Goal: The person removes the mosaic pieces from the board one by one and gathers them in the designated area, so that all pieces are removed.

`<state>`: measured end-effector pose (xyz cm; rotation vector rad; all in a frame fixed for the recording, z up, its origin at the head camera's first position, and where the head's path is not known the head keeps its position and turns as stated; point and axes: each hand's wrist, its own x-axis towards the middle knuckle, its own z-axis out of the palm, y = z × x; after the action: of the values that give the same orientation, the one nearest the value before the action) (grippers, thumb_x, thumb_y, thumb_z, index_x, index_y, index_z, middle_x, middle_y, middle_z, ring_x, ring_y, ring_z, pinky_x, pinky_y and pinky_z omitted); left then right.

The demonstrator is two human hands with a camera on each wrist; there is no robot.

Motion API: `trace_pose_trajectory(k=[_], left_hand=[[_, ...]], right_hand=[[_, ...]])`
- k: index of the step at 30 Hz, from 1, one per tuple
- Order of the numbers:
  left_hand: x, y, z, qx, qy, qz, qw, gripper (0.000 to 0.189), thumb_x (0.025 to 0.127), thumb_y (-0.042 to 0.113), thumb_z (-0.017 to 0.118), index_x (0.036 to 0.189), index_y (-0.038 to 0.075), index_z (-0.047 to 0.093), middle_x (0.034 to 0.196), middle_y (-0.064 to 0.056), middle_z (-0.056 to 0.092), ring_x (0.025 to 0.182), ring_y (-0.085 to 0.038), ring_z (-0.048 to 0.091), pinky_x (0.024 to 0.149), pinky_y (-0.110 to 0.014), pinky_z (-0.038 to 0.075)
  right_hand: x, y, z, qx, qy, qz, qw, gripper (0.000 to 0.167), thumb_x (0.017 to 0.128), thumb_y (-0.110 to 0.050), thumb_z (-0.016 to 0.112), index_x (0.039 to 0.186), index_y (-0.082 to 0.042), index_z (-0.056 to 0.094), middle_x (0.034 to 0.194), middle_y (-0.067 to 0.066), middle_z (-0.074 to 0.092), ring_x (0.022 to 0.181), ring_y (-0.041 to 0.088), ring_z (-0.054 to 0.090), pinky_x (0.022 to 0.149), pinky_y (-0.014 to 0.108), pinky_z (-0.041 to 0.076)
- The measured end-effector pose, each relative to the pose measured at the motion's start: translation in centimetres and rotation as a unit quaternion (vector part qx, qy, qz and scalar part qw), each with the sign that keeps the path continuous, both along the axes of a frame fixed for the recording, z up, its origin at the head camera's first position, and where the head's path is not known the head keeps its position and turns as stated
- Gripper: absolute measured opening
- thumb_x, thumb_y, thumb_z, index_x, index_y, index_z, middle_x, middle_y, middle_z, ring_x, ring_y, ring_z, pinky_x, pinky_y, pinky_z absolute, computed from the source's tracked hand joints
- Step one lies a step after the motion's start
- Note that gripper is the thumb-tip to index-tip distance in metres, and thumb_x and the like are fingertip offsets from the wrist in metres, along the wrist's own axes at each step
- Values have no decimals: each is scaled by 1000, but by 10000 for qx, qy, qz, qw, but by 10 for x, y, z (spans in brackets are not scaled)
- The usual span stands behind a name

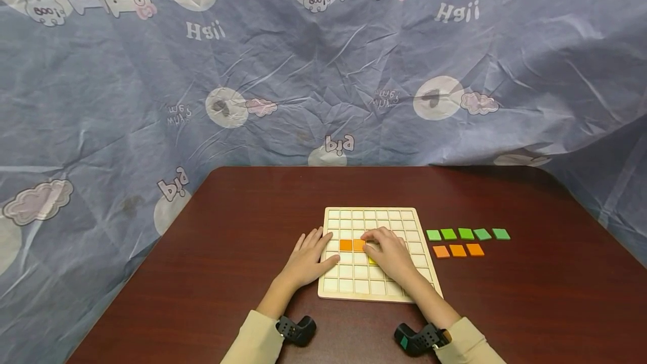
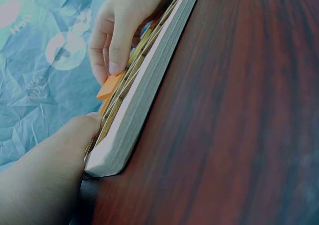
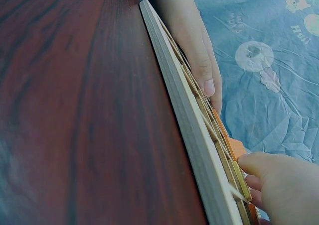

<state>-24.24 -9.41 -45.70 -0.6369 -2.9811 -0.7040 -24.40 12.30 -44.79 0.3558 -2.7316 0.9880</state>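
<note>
A pale wooden grid board [image 1: 361, 287] lies on the table, with an orange tile [image 1: 346, 245] in one of its cells. Just right of that tile, my right hand [image 1: 391, 254] pinches a lighter orange tile [image 1: 359, 245] between thumb and fingertips. From the left wrist view, this pinched tile [image 2: 110, 87] is tilted, with one edge raised over the grid. Part of a yellow tile [image 1: 372, 260] shows under the right hand, which covers the cells beyond it. My left hand [image 1: 305, 263] rests with fingers spread along the board's left edge, thumb and fingertips on its rim.
To the right of the board, several green tiles [image 1: 466, 233] lie in a row on the dark red-brown table [image 1: 242, 229]. A shorter row of three orange tiles [image 1: 458, 250] sits just in front of them. A wrinkled blue-grey printed cloth [image 1: 303, 72] hangs behind the table.
</note>
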Motion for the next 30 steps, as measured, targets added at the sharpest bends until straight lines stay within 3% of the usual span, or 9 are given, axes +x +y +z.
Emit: trace_pose_trajectory(k=[13,26,30], left_hand=[[0,1,1,-135,17,44,9999,65,89,57,39,142,20,33,149,-10,26,140,-25,20,115,-46,10],[-1,1,0,-150,71,60,9998,65,89,58,38,142,21,33,149,-10,26,140,-26,20,114,-46,10],[-1,1,0,-156,72,55,9998,65,89,58,38,142,21,33,149,-10,26,140,-25,20,114,-46,10]], right_hand=[[-1,-1,0,-275,71,212,9994,14,80,-16,67,92,-17,61,81,-5,60,83,13,54,79,36,37],[1,-2,2,-378,-206,376,9984,16,82,-17,67,92,-17,54,83,-5,59,78,9,54,76,30,36],[1,-2,1,-503,-241,370,9978,16,82,-15,66,93,-17,56,83,-4,61,77,8,55,73,28,42]])
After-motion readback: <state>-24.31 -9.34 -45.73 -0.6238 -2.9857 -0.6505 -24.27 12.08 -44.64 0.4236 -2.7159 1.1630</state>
